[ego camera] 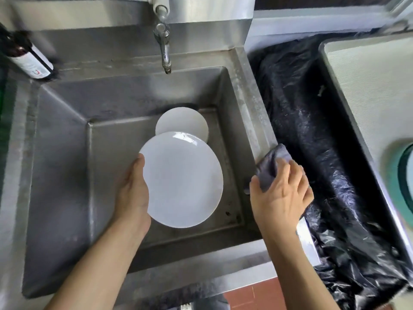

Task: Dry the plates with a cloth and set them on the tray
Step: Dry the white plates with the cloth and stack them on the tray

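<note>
White and round, the big china plate (183, 180) is held by its edge in the left hand (134, 191), above the steel sink (67, 130). Just right of the plate, the right hand (281, 191) grips the dark grey cloth (271, 162) on the sink's rim.

left hand (134, 193) grips plate (183, 182) over sink (67, 153) — right hand (281, 193) on cloth (272, 162)

- upper left of the frame: i see a dark bottle (26, 57) with a white label; only a red, u-like mark shows, the print too blurred to read.
</note>
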Demonstrator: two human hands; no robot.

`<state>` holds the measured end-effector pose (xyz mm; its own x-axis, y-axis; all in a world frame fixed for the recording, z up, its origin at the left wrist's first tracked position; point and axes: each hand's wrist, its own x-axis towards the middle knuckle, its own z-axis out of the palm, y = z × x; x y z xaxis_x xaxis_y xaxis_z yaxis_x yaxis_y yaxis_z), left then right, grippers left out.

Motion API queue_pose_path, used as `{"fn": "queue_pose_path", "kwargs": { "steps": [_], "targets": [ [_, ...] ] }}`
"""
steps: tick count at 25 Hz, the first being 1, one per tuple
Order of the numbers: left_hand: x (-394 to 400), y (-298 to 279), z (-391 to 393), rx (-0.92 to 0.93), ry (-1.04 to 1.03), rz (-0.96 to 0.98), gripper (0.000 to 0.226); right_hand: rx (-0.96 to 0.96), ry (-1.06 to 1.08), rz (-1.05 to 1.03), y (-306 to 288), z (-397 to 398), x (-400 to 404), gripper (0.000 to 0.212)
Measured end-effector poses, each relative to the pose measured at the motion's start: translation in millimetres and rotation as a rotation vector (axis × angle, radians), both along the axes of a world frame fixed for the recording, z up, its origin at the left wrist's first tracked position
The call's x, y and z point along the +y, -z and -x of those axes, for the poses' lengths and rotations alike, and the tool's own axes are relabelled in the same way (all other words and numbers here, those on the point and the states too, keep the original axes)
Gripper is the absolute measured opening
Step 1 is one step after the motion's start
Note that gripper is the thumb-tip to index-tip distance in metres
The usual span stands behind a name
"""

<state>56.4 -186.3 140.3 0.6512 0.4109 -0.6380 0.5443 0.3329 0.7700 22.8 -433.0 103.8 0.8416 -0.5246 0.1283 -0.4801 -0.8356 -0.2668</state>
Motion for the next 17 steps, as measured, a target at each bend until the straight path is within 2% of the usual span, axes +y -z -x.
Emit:
{"fn": "queue_pose_path", "kwargs": {
  "steps": [3,6,9,11,13,15,17],
  "targets": [
    [-6,-18,3,0.0,0.025,0.009,0.025,0.269,0.05,-0.117,18,13,-25,0.091],
    [-10,-38,7,-0.008,0.063,0.006,0.025,0.286,0.006,-0.155,26,20,-30,0.096],
    [-9,-62,11,-0.03,0.08,0.022,0.026,0.369,0.016,-0.107,22,15,-27,0.099],
    [-8,-76,13,-0.047,0.072,0.03,0.025,0.349,-0.016,-0.078,21,15,-29,0.086],
    [-8,-92,16,-0.057,0.078,0.021,0.026,0.182,-0.082,-0.146,22,20,-35,0.062],
    [-5,-108,18,-0.096,0.085,0.003,0.027,0.025,-0.109,-0.319,16,24,-45,0.044],
    [-4,-123,21,-0.129,0.075,-0.024,0.026,-0.076,-0.029,-0.535,0,21,-55,0.036]
  ]
}}
